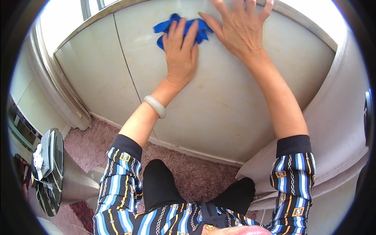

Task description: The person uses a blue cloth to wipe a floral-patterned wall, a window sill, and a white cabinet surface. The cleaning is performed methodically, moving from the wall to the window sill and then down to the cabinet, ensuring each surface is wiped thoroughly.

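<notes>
A crumpled blue cloth (203, 27) lies against the pale, marbled wall panel (203, 105) below the window ledge. My left hand (181, 53) holds it pressed to the panel, fingers bent over the fabric and a pale bangle on that wrist. To the right, my right hand (241, 31) is open with its fingers spread, reaching up to the panel's top edge. Its thumb points at the cloth's right end; whether they touch I cannot tell. The fingertips at the picture's top are partly cut off.
A ledge edge (309, 25) runs along the panel's top beneath bright windows. Curtains hang at the left (58, 74) and right (333, 105). A mauve carpet (196, 172) covers the floor. At lower left stands a dark-topped pedestal table (55, 196) bearing a grey box (47, 152).
</notes>
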`<state>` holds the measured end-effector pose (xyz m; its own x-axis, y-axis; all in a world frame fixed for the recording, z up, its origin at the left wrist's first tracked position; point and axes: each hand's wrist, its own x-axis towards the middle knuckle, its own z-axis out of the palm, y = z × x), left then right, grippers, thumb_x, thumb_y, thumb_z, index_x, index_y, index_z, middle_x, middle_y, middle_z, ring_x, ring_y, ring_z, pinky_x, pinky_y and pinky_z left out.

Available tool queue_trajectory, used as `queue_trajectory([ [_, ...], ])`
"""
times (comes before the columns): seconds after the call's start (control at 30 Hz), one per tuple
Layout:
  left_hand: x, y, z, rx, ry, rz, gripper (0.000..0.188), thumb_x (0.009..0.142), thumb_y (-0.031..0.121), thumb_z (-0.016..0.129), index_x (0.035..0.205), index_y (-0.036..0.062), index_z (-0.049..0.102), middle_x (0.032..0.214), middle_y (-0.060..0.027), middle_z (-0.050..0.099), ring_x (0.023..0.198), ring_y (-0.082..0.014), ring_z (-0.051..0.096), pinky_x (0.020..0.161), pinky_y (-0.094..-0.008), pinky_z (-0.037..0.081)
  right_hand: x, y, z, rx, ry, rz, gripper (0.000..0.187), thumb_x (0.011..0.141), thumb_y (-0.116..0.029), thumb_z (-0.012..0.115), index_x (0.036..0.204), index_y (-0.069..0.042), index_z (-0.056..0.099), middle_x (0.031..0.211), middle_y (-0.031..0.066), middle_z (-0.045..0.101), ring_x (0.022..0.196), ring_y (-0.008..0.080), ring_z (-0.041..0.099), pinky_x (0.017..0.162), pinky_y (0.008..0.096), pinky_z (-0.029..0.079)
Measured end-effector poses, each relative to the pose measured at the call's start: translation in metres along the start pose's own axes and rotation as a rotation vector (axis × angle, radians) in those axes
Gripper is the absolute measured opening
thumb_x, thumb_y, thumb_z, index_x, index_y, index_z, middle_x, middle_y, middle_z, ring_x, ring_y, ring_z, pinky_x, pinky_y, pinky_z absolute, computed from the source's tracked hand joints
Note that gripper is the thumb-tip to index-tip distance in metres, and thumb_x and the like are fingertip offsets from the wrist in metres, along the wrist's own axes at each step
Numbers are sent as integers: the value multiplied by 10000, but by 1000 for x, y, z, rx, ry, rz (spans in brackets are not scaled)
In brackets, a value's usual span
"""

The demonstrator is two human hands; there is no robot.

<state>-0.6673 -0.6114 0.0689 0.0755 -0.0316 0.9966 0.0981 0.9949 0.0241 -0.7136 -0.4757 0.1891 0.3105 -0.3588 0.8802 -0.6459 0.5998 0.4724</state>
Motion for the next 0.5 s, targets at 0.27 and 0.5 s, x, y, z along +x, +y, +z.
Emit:
queue_trajectory([
  [0.27, 55, -34, -22, 140, -54, 47, 491, 892, 65, 535, 1382, 74, 511, 1383, -180, 508, 1335, -327, 432, 1106, -461, 284, 1, -4, 4, -133, 35, 90, 640, 827, -519, 647, 1375, -206, 541, 1154, 126, 529, 1179, 330, 451, 1042, 754, 151],
  [0.5, -15, -7, -15, 100, -134, -13, 528, 892, 73, 573, 1405, 186, 516, 1478, -96, 442, 1392, -385, 363, 1134, -597, 167, 12, -3, -1, -99, -36, 90, 705, 811, -517, 674, 1424, -222, 488, 1175, 128, 531, 1215, 332, 440, 1056, 760, 128],
])
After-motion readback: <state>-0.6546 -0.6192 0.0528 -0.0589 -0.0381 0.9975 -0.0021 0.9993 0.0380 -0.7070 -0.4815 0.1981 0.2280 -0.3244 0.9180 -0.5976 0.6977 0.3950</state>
